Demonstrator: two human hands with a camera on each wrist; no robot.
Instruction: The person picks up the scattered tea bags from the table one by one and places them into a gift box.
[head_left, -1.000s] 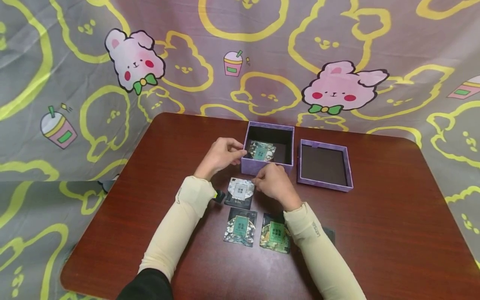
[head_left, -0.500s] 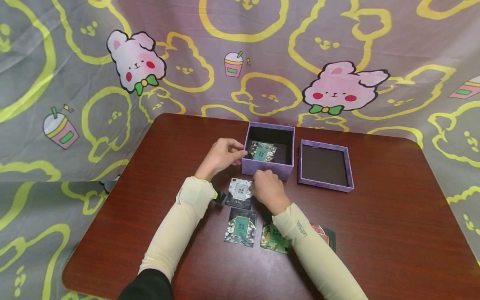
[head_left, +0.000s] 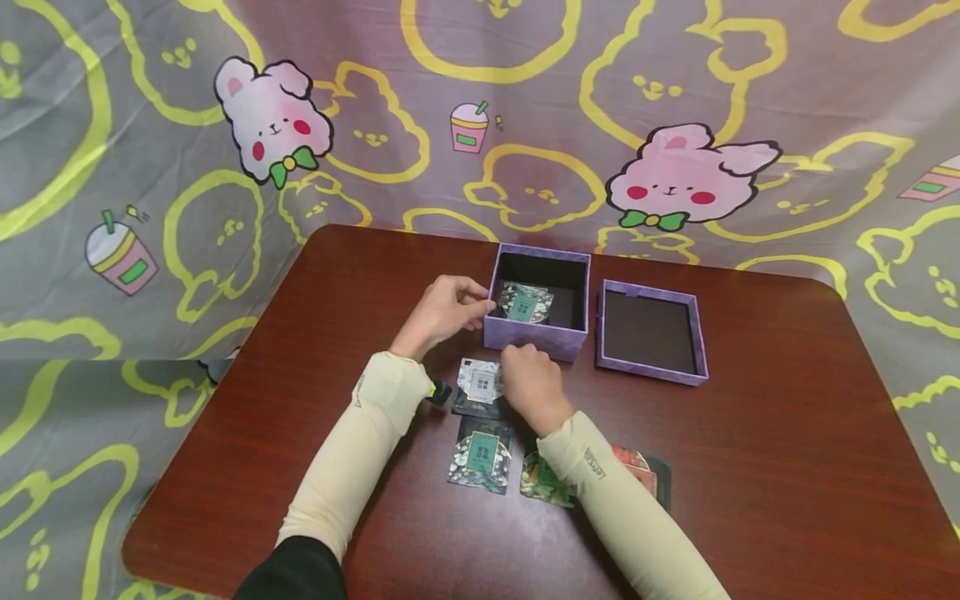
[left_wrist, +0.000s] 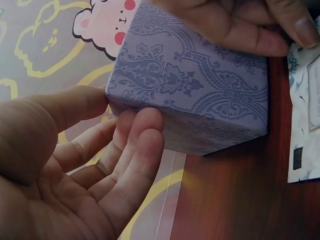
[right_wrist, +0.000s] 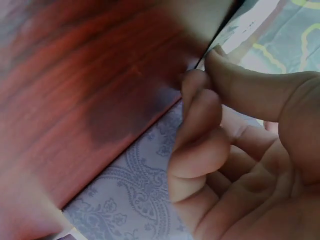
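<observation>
My left hand grips the purple box corner; my right hand pinches the white-label packet just below it.

Open box sits mid-tabletop with one packet inside, its lid just to the right, more packets laid out in front.

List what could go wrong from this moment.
The right hand pinches only an edge of the pale packet, so it may slip. The open purple box stands just beyond the knuckles; a lift could knock it, though the left hand steadies it.
</observation>
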